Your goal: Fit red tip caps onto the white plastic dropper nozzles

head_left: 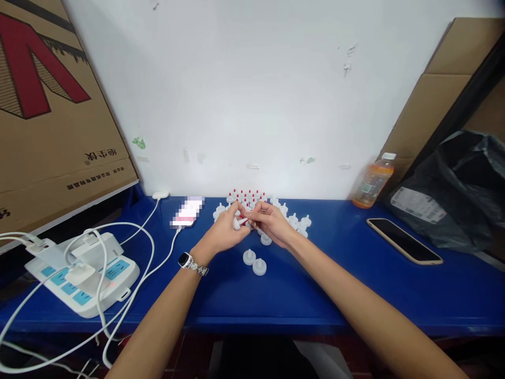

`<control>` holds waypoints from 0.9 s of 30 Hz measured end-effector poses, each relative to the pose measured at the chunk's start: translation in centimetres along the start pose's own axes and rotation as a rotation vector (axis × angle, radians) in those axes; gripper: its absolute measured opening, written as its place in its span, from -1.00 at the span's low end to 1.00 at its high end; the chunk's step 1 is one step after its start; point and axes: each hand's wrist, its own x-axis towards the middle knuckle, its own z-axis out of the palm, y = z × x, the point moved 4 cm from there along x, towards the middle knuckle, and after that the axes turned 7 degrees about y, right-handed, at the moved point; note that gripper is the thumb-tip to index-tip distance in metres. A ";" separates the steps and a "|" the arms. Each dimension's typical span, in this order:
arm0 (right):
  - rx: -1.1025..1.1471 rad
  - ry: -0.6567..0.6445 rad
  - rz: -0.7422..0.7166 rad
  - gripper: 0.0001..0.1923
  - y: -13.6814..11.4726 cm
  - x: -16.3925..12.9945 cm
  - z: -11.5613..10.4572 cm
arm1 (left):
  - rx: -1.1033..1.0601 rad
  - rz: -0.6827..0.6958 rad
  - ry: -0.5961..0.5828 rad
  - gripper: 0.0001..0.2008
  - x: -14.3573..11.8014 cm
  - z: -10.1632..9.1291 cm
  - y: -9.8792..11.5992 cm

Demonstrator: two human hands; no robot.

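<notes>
A blue tabletop (339, 284) runs against a scuffed white wall (256, 95), and we look down on our two bare hands meeting near its far edge. Our left hand (226, 229), a wristwatch (185, 260) on its wrist, pinches a small white plastic cap (237, 223) between fingers and thumb; our right hand (272, 222) is closed fingertip to fingertip on a small red piece (244, 221) touching that cap, though whether the red piece is seated in it we cannot tell. Just behind the hands, close to the wall, stands a cluster of red-tipped caps (246, 198), flanked by loose white caps (298, 221) on the right. Two more white caps (254, 262) lie just in front of the hands, with open blue surface from there to the near edge between our forearms. To the left, near the wall, lies a phone on a white cable (187, 211); farther left a white power strip (84, 281) sits near the front edge amid looping cables, under a leaning cardboard box (51, 116). To the right, well apart from the hands, a dark phone (404, 240) lies flat, an orange drink bottle (373, 180) stands by the wall, and a black plastic bag (457, 184) crowds the right end below more cardboard
</notes>
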 end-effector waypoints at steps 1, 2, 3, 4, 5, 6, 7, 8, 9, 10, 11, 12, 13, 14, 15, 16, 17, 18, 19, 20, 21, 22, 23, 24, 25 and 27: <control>-0.028 0.006 -0.019 -0.58 0.0 0.0 -0.1 | 0.011 -0.010 0.002 -0.79 0.0 0.0 -0.1; -0.058 0.017 -0.047 -0.58 0.0 0.1 -0.2 | 0.021 -0.025 0.005 -0.79 0.0 0.0 -0.2; -0.082 0.030 -0.078 -0.58 -0.1 0.1 -0.2 | 0.029 -0.039 0.012 -0.79 0.0 0.1 -0.3; -0.092 0.039 -0.103 -0.59 -0.1 0.1 -0.2 | 0.031 -0.046 0.022 -0.80 0.0 0.1 -0.3; -0.081 0.039 -0.108 -0.59 -0.2 0.0 -0.2 | 0.023 -0.044 0.035 -0.80 0.1 0.0 -0.3; -0.050 0.027 -0.086 -0.59 -0.2 0.0 -0.1 | 0.005 -0.035 0.047 -0.81 0.1 0.0 -0.3; -0.004 0.005 -0.042 -0.59 -0.1 -0.1 0.0 | -0.022 -0.024 0.055 -0.82 0.2 0.1 -0.2; 0.040 -0.020 0.011 -0.58 0.0 -0.2 0.2 | -0.052 -0.016 0.056 -0.83 0.2 0.1 -0.2; 0.070 -0.041 0.054 -0.57 0.1 -0.3 0.3 | -0.074 -0.014 0.051 -0.84 0.3 0.1 -0.2; 0.076 -0.049 0.072 -0.56 0.1 -0.3 0.4 | -0.086 -0.017 0.047 -0.85 0.3 0.2 -0.3; 0.053 -0.043 0.060 -0.57 0.1 -0.3 0.5 | -0.088 -0.022 0.043 -0.85 0.3 0.2 -0.3; 0.010 -0.024 0.022 -0.57 0.0 -0.3 0.4 | -0.081 -0.024 0.042 -0.85 0.3 0.2 -0.4; -0.038 0.002 -0.028 -0.57 -0.1 -0.3 0.4 | -0.071 -0.024 0.044 -0.85 0.3 0.1 -0.4; -0.080 0.027 -0.075 -0.57 -0.1 -0.2 0.4 | -0.063 -0.024 0.048 -0.84 0.3 0.1 -0.4; -0.110 0.047 -0.112 -0.57 -0.1 -0.2 0.4 | -0.060 -0.024 0.050 -0.84 0.3 0.1 -0.4; -0.126 0.058 -0.135 -0.56 -0.1 -0.2 0.4 | -0.059 -0.024 0.050 -0.83 0.3 0.1 -0.4; -0.132 0.060 -0.146 -0.55 0.0 -0.2 0.5 | -0.057 -0.023 0.050 -0.82 0.3 0.2 -0.4; -0.132 0.055 -0.149 -0.54 0.0 -0.2 0.5 | -0.057 -0.021 0.050 -0.81 0.3 0.2 -0.4; -0.131 0.044 -0.148 -0.54 0.0 -0.2 0.6 | -0.063 -0.018 0.052 -0.80 0.3 0.3 -0.4; -0.127 0.032 -0.146 -0.53 0.0 -0.2 0.6 | -0.078 -0.016 0.058 -0.78 0.3 0.3 -0.4; -0.119 0.021 -0.144 -0.53 -0.1 -0.2 0.6 | -0.103 -0.019 0.069 -0.77 0.3 0.4 -0.4; -0.112 0.011 -0.141 -0.53 -0.1 -0.2 0.6 | -0.133 -0.023 0.082 -0.76 0.3 0.4 -0.5; -0.108 0.004 -0.138 -0.53 -0.2 -0.2 0.6 | -0.165 -0.028 0.092 -0.76 0.3 0.5 -0.5; -0.108 -0.003 -0.134 -0.53 -0.2 -0.2 0.5 | -0.194 -0.032 0.097 -0.76 0.3 0.6 -0.5; -0.109 -0.011 -0.127 -0.53 -0.2 -0.2 0.5 | -0.220 -0.035 0.094 -0.75 0.3 0.7 -0.5; -0.107 -0.032 -0.106 -0.53 -0.1 -0.2 0.5 | -0.269 -0.041 0.078 -0.74 0.3 1.0 -0.5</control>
